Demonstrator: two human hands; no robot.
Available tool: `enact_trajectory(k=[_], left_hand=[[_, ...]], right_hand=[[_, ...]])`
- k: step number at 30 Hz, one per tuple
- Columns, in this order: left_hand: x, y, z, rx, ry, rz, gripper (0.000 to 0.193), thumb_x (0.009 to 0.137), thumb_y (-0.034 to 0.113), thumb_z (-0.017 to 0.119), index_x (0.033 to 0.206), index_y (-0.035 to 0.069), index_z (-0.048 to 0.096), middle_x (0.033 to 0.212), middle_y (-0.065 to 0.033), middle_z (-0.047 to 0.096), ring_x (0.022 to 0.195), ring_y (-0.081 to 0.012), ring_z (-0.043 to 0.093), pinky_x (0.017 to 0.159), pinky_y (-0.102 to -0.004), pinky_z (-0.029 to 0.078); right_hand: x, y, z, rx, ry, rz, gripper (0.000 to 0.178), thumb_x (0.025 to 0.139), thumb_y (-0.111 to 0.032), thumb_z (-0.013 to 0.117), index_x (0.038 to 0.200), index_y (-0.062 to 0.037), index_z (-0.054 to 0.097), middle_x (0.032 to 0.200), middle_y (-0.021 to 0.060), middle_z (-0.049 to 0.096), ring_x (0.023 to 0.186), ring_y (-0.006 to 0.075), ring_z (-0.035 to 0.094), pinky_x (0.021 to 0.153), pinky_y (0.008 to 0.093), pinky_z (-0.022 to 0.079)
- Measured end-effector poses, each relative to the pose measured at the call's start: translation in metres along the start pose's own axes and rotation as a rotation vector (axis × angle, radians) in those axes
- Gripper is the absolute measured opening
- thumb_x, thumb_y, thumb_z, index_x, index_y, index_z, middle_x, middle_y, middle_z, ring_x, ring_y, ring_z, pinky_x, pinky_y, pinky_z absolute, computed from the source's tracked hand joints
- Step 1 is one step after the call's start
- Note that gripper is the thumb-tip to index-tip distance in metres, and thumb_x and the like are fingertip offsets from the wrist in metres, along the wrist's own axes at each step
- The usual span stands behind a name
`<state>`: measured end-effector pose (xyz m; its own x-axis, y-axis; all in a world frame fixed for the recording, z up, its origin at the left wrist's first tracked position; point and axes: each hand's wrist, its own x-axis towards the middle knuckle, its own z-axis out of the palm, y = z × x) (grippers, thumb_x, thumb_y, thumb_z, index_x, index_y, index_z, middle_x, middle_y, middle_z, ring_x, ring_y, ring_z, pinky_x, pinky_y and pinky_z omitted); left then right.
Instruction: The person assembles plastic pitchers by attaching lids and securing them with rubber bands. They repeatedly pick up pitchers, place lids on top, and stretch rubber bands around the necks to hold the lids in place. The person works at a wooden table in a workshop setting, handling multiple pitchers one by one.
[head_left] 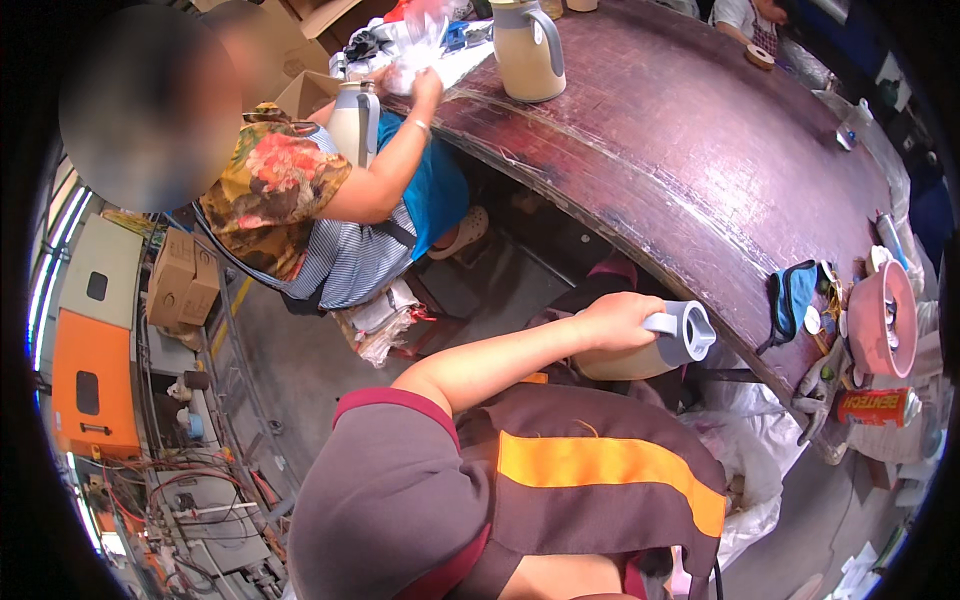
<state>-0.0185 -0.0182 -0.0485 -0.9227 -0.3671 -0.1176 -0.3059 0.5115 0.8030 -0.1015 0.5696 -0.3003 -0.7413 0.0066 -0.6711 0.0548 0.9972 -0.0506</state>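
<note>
My left hand (pixel 622 320) is closed round the grey handle of a beige jug (pixel 625 362) with a grey lid and spout. The jug lies tilted over my lap beside the table edge, its spout toward the right. Part of its body is hidden behind my forearm and apron. My right hand is out of sight; only some bare skin shows at the lower edge.
A dark red worktable (pixel 700 150) spans the upper right, with another beige jug (pixel 528 55) on it. At left a co-worker (pixel 290 200) sits handling clear plastic, a jug (pixel 353 125) in front. A pink basin (pixel 882 320), blue pouch (pixel 792 300) and red can (pixel 878 407) crowd the right end.
</note>
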Motion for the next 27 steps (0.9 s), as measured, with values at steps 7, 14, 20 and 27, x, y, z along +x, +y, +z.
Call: enact_trajectory(k=[7, 14, 20, 27], left_hand=[[0.006, 0.025, 0.000, -0.113, -0.111, -0.008, 0.036, 0.075, 0.026, 0.065, 0.105, 0.006, 0.064, 0.103, -0.0163, 0.066, 0.098, -0.0333, 0.062, 0.083, -0.0386, 0.048], [-0.011, 0.023, 0.002, -0.050, -0.136, 0.104, 0.034, 0.075, 0.028, 0.067, 0.102, 0.007, 0.064, 0.098, -0.0156, 0.066, 0.094, -0.0321, 0.063, 0.080, -0.0393, 0.048], [-0.043, 0.012, -0.016, -0.037, -0.235, 0.122, 0.030, 0.080, 0.027, 0.067, 0.103, 0.010, 0.063, 0.090, -0.0146, 0.067, 0.086, -0.0315, 0.064, 0.074, -0.0396, 0.048], [-0.049, 0.000, -0.019, -0.109, -0.149, 0.120, 0.031, 0.080, 0.027, 0.066, 0.105, 0.010, 0.063, 0.092, -0.0147, 0.067, 0.087, -0.0319, 0.064, 0.074, -0.0395, 0.048]], right_hand=[[0.027, -0.105, -0.064, -0.028, 0.354, -0.393, 0.033, 0.081, -0.030, 0.066, 0.081, 0.0028, 0.064, 0.081, 0.0221, 0.064, 0.076, 0.0386, 0.061, 0.070, 0.0469, 0.047], [-0.102, -0.281, -0.183, 1.484, -0.333, -0.689, 0.026, 0.094, -0.024, 0.056, 0.109, -0.0024, 0.058, 0.093, 0.0026, 0.062, 0.079, 0.0107, 0.058, 0.072, 0.0272, 0.046], [-0.089, -0.353, -0.180, 1.405, -0.819, -0.665, 0.020, 0.091, -0.026, 0.058, 0.097, -0.0075, 0.058, 0.089, -0.0004, 0.063, 0.080, 0.0080, 0.057, 0.063, 0.0222, 0.042], [-0.132, -0.397, -0.216, 0.535, 0.279, -1.126, 0.041, 0.086, -0.018, 0.060, 0.123, -0.0003, 0.055, 0.122, 0.0129, 0.059, 0.114, 0.0235, 0.054, 0.097, 0.0333, 0.039]])
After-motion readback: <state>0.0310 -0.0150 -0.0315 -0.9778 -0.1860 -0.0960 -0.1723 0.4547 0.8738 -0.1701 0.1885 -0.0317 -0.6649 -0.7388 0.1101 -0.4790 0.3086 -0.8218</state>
